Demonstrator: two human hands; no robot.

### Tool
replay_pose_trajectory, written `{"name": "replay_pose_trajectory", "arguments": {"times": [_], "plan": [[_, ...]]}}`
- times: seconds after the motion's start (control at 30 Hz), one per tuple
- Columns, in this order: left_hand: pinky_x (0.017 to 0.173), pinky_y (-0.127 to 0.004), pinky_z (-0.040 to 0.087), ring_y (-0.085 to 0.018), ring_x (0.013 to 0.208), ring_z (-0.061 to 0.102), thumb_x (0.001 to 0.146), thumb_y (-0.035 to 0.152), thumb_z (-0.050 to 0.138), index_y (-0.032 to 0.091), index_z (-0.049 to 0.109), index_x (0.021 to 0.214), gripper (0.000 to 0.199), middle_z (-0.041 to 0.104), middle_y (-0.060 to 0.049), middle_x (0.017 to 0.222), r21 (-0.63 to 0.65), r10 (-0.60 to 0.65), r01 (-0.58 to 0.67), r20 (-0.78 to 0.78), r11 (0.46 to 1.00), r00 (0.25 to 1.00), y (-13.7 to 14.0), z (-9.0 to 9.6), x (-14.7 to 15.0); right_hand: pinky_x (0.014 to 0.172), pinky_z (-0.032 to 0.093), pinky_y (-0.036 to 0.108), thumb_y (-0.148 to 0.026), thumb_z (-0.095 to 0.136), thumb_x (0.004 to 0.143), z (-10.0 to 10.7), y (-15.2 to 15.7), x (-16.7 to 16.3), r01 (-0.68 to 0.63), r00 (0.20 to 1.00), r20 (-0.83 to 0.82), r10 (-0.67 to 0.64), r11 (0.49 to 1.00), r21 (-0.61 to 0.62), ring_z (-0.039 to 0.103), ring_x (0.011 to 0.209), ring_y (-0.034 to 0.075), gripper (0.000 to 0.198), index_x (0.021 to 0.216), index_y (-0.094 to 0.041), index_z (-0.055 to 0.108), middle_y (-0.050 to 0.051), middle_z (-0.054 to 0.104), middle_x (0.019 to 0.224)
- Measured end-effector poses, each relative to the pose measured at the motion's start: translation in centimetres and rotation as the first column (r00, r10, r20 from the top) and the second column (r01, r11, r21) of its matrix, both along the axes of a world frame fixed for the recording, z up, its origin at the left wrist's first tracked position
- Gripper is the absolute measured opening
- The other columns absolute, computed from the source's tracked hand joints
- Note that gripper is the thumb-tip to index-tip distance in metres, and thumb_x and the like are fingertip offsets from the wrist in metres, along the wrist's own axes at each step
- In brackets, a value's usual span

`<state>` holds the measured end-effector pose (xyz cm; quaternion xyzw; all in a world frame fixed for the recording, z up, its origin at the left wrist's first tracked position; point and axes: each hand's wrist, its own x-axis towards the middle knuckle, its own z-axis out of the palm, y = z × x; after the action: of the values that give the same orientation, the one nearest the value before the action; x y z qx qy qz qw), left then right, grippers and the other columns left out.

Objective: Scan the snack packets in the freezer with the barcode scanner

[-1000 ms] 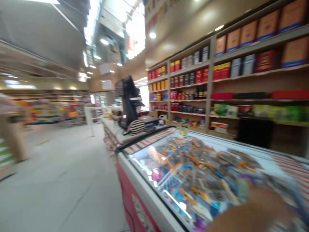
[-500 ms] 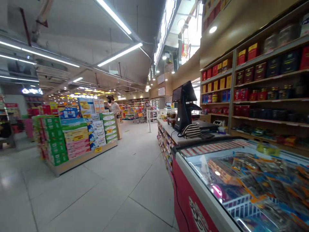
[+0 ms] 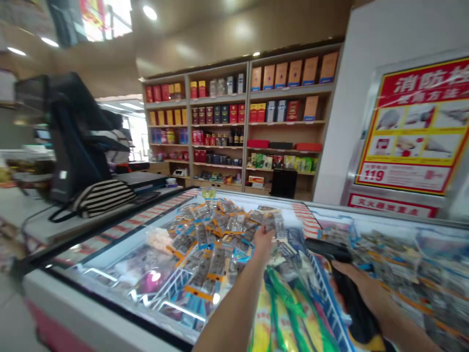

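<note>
My left hand reaches into an open-topped chest freezer. Its fingers are closed on the edge of a small clear packet with greyish contents; the grip is partly blurred. Loose packets with orange and blue edges are heaped just left of that hand. Below my left forearm lie yellow-and-green bags in a blue wire basket. On the right, my right hand wraps around a black pistol-grip device with orange-yellow trim, held over the basket's right side. Its exact kind is unclear.
A checkout counter with a black register screen and a striped pouch stands at left. Shelves of boxed goods line the back. A red-and-yellow wall poster hangs at right, above more frozen packets.
The view has swung right from the store aisle to the freezer and back shelves. Both my hands have come into view, the left at a packet, the right holding the black device.
</note>
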<state>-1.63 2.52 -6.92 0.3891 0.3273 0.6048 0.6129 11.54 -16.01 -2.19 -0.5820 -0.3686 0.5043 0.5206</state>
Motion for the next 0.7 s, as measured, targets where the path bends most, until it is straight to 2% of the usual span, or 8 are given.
{"name": "replay_pose_trajectory", "arguments": {"times": [0.03,0.1,0.23,0.4,0.57,0.7], "plan": [[0.06,-0.024,0.045,-0.014,0.069,0.058,0.056,0.014,0.058,0.015,0.059,0.09,0.034,0.064,-0.004,0.082,-0.015,-0.01,0.01,0.022,1.0,1.0,0.3,-0.1,-0.4,0.033,0.038,0.022,-0.037,0.05,0.074,0.3,0.6,-0.2,0.018,1.0,0.003,-0.018,1.0,-0.022,0.045,0.034,0.009,0.025,0.063,-0.014,0.052,-0.002,0.051,0.045],[0.058,-0.023,0.044,-0.013,0.067,0.057,0.057,0.014,0.057,0.016,0.058,0.094,0.037,0.063,-0.004,0.085,-0.049,-0.02,0.021,0.016,0.999,1.0,0.7,-0.3,-1.0,0.03,0.036,0.021,-0.037,0.051,0.072,0.9,1.5,-0.8,0.03,0.999,0.013,-0.03,0.998,-0.055,0.043,0.031,0.009,0.025,0.06,-0.016,0.05,-0.002,0.05,0.041],[0.058,-0.022,0.042,-0.011,0.069,0.056,0.06,0.016,0.056,0.019,0.057,0.096,0.037,0.063,-0.004,0.09,-0.095,-0.034,0.031,-0.032,0.995,0.999,0.8,0.0,-1.0,0.03,0.037,0.02,-0.037,0.052,0.069,1.3,1.4,-1.5,0.035,0.999,-0.002,-0.035,0.998,-0.054,0.044,0.03,0.009,0.021,0.065,-0.017,0.05,-0.003,0.051,0.041],[0.059,-0.021,0.041,-0.011,0.069,0.056,0.06,0.018,0.056,0.02,0.059,0.094,0.034,0.064,-0.002,0.085,-0.084,-0.074,0.073,-0.018,0.994,0.997,0.4,0.5,-0.8,0.03,0.038,0.02,-0.039,0.052,0.068,1.2,0.8,-1.3,0.021,0.999,-0.036,-0.022,0.999,-0.04,0.046,0.032,0.009,0.023,0.074,-0.017,0.05,-0.003,0.053,0.046],[0.056,-0.02,0.04,-0.01,0.066,0.055,0.062,0.016,0.054,0.02,0.06,0.093,0.032,0.063,-0.001,0.08,-0.099,-0.071,0.069,-0.019,0.993,0.997,-0.2,1.1,-1.3,0.029,0.037,0.02,-0.039,0.051,0.07,1.1,0.7,-1.3,0.017,0.999,-0.044,-0.017,1.0,-0.005,0.044,0.03,0.008,0.023,0.071,-0.016,0.05,-0.004,0.051,0.044],[0.058,-0.021,0.04,-0.011,0.069,0.055,0.065,0.022,0.055,0.02,0.06,0.087,0.022,0.063,-0.002,0.085,-0.08,-0.087,0.081,-0.071,0.993,0.994,-0.7,1.5,-1.1,0.03,0.037,0.02,-0.04,0.052,0.069,1.5,0.5,0.3,0.067,0.998,0.0,-0.067,0.997,0.045,0.045,0.031,0.008,0.025,0.063,-0.016,0.05,-0.003,0.052,0.044]]}}
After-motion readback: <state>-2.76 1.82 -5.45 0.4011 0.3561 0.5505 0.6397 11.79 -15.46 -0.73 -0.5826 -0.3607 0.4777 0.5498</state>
